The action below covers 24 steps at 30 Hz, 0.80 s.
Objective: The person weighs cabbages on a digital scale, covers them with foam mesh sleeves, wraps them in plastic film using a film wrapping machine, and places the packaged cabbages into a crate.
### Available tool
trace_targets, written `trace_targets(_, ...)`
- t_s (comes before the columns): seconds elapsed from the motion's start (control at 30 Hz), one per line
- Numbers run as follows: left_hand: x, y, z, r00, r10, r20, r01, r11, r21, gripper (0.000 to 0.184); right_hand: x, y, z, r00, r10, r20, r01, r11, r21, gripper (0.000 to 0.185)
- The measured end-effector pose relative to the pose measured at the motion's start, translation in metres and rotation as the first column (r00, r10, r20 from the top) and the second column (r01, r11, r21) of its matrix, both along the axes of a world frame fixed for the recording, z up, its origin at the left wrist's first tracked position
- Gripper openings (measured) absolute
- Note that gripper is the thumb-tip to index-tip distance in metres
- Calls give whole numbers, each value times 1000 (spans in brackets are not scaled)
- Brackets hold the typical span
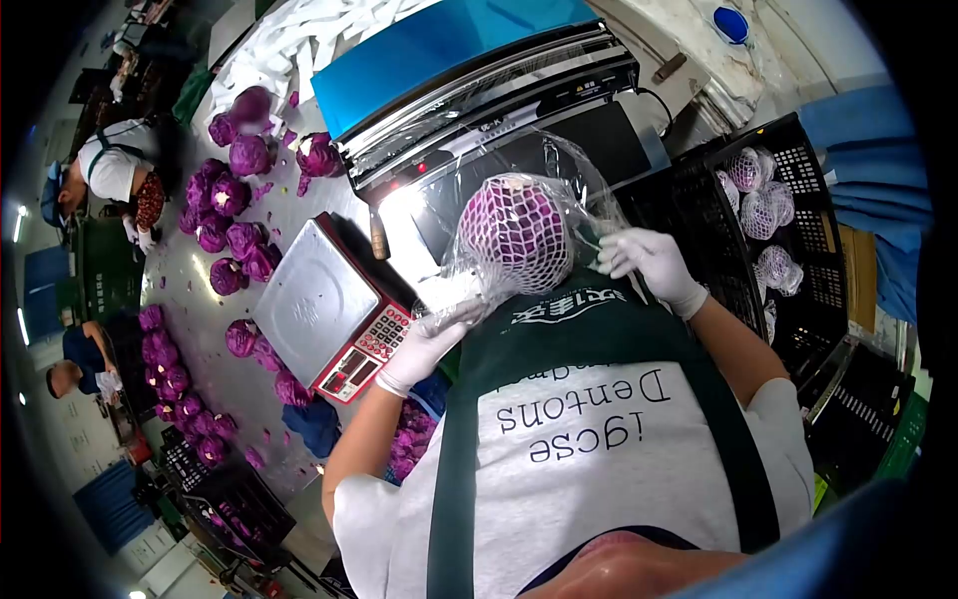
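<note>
A red cabbage in a white foam net sits in front of me, with clear plastic film bunched loosely around it. My left hand, in a white glove, closes on the gathered film at the cabbage's lower left. On the other side, my right hand, also gloved, pinches the film with bent fingers. Just beyond the cabbage stands a film wrapping machine with a blue cover, a lit red light and a dark plate. The film hides part of my left fingertips.
A red-framed scale is at the left, with several bare red cabbages beyond it. White foam nets lie piled at the back. A black crate holding netted cabbages stands at the right. Two people are farther left.
</note>
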<state>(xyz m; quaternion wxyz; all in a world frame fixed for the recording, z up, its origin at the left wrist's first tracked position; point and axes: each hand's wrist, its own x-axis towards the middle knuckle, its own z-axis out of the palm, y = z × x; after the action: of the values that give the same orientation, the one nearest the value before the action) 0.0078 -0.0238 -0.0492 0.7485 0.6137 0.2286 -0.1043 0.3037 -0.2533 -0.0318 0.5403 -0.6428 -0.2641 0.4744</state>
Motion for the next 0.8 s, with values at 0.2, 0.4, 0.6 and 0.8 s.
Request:
trace_targets(0.2,21,6,41,759,643,103,-651,755,85,40,24,37,14,890,-428,155,397,896,197,25)
trace_targets(0.4,-2,44,41,629,755,-187,-620,342,-706,25,76,13,-11,948,-301,-104,306,951,36,24)
trace_targets(0.6,10,28,-22,360,789,-498,-933,310,-184,13,68,-21,-143,896,-146,-420,133,989,-60,22)
trace_targets(0.8,97,-35,-100,836,401,-375,-542,499,-676,26,39,-3,-169,558,-320,-766,110,943,-314,23)
